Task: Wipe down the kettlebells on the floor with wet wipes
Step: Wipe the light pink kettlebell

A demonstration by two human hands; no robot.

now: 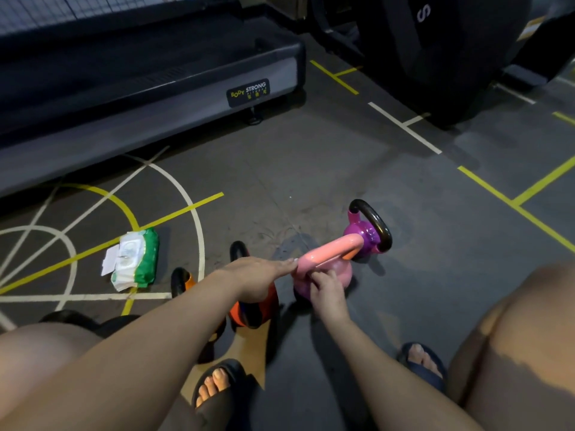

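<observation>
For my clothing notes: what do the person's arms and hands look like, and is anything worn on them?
The left forearm and the right forearm are bare, with no sleeve in view. The left hand and the right hand wear no gloves. No watch, bracelet or ring can be seen.

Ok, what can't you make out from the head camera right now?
Head view:
- Right hand: its curled fingers hide whether it holds a wipe against the glossy pink kettlebell.
- Orange-and-black kettlebell: mostly behind the left forearm.
- Green-and-white wet-wipe pack: print too small to read.
</observation>
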